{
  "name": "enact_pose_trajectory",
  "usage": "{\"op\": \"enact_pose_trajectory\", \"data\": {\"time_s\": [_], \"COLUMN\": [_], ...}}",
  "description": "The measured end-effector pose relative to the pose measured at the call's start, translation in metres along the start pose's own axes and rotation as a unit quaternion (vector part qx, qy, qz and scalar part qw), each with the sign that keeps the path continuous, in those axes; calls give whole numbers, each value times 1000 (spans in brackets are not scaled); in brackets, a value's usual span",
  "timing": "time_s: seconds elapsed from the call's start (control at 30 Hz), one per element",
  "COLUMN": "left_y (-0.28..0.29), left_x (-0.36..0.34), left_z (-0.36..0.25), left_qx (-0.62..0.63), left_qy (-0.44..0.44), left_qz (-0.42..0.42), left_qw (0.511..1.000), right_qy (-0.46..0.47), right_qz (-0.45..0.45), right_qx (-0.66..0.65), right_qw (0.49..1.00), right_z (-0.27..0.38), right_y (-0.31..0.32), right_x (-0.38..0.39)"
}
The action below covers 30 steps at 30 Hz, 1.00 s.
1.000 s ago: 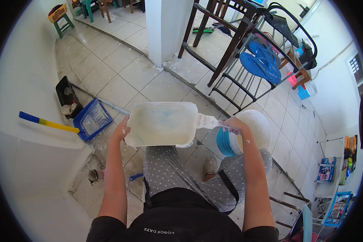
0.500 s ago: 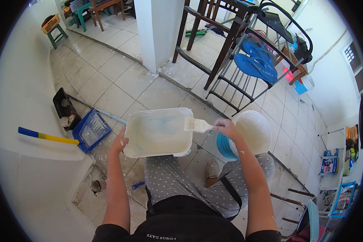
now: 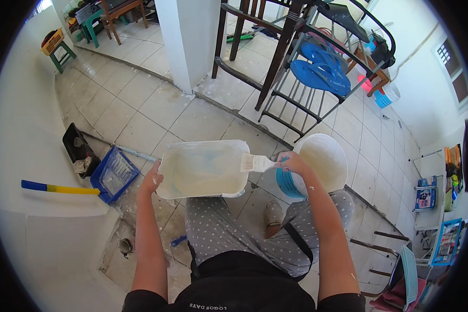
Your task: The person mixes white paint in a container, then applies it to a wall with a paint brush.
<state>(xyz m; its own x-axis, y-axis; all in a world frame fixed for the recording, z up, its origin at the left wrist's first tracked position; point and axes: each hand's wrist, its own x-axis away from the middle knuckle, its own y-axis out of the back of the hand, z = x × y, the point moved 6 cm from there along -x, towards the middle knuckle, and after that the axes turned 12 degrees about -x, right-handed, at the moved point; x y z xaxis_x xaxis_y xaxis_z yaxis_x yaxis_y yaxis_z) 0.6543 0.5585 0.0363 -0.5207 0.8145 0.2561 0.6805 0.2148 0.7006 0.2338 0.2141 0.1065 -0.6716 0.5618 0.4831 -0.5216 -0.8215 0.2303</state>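
My left hand (image 3: 151, 179) grips the left rim of a whitish paint tray (image 3: 203, 169), which rests at my knee with a pale, bluish-white film inside. My right hand (image 3: 292, 162) is closed round the handle of a wide white paintbrush (image 3: 257, 163). The brush lies level, its bristles at the tray's right rim. Just beyond my right hand stands a blue-and-white bucket (image 3: 325, 161), its inside coated off-white. Part of the left fingers is hidden beneath the tray.
Left on the tiled floor lie a blue dustpan (image 3: 112, 174) with a yellow handle and a black tray (image 3: 80, 151). A small can (image 3: 125, 245) stands near the wall. Ahead are a white pillar (image 3: 179, 47), a dark wooden chair (image 3: 278, 57) and a metal rack with blue flip-flops (image 3: 322, 75).
The brush has shifted slightly right, from over the tray's inside to its right rim. My view has tilted a little, and the tray stays in my left hand.
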Motion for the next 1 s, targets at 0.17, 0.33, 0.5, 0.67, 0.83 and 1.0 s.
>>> {"op": "enact_pose_trajectory", "data": {"time_s": [0.17, 0.33, 0.5, 0.67, 0.83, 1.0], "left_y": [-11, -4, -4, -38, -65, -84], "left_x": [-11, 7, 16, -6, -4, 3], "left_z": [-6, 23, -110, -153, -146, -143], "left_qx": [89, 197, 195, 196, 231, 211], "left_qy": [-21, -68, -24, 2, 63, 151], "left_qz": [41, -9, 64, 103, 50, 17], "left_qw": [995, 978, 978, 975, 970, 966], "right_qy": [-11, 43, 101, 90, 96, 50], "right_qz": [-86, -189, -179, -199, -246, -266], "right_qx": [38, 114, -39, 41, 95, 23], "right_qw": [996, 974, 978, 975, 960, 962], "right_z": [3, 51, 90, 100, 86, 87], "right_y": [40, 61, 80, 98, 108, 115], "right_x": [17, 43, 81, 119, 112, 110]}}
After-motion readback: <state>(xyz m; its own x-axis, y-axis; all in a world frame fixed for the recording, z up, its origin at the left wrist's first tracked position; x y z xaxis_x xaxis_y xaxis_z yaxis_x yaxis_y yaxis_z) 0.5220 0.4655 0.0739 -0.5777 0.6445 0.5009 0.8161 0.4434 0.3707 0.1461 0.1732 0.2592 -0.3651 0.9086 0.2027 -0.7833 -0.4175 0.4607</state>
